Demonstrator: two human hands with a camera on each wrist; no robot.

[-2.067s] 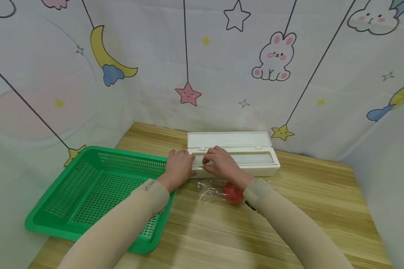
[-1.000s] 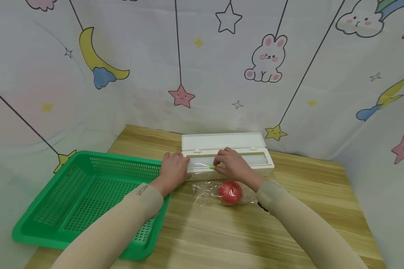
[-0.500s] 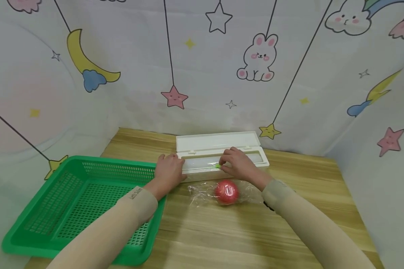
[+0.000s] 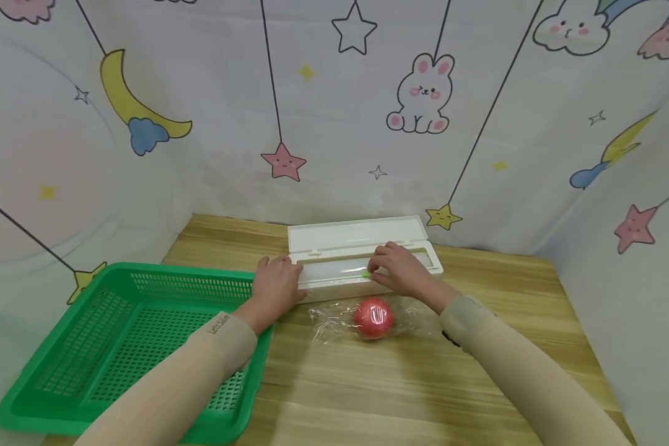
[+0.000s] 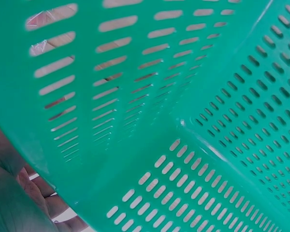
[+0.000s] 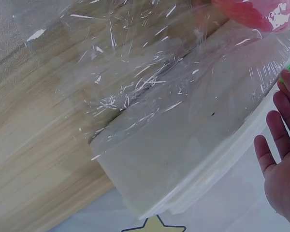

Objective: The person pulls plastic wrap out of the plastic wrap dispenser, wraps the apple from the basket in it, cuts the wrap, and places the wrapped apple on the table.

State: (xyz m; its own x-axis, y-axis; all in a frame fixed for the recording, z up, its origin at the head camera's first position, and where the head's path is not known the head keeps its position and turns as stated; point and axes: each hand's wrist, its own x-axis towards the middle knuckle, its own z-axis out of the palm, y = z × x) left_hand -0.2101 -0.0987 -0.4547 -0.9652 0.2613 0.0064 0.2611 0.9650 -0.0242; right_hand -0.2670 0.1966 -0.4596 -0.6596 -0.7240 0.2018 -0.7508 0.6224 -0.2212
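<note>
A long white cling film dispenser [image 4: 334,291] stands at the back of the table with its lid [image 4: 357,234] tipped back and the film roll showing inside. My left hand [image 4: 275,285] holds its left end, thumb at the front, fingers on top. My right hand [image 4: 398,269] pinches the small green cutter slider [image 4: 366,274] on the front edge, right of the middle. In front lies a red, round, apple-like thing [image 4: 374,318] under clear cling film [image 4: 326,319]. In the right wrist view, wrinkled film hangs down the dispenser's face [image 6: 150,164] onto the wood.
A green perforated plastic basket [image 4: 252,384] stands at the left, its right rim close by my left forearm. It fills most of the left wrist view. A patterned white cloth [image 4: 228,173] hangs behind the wooden table [image 4: 357,396] and at both sides.
My right hand has slid the green slider rightward along the dispenser's front edge. My left hand keeps its hold on the left end. The head view has turned slightly right.
</note>
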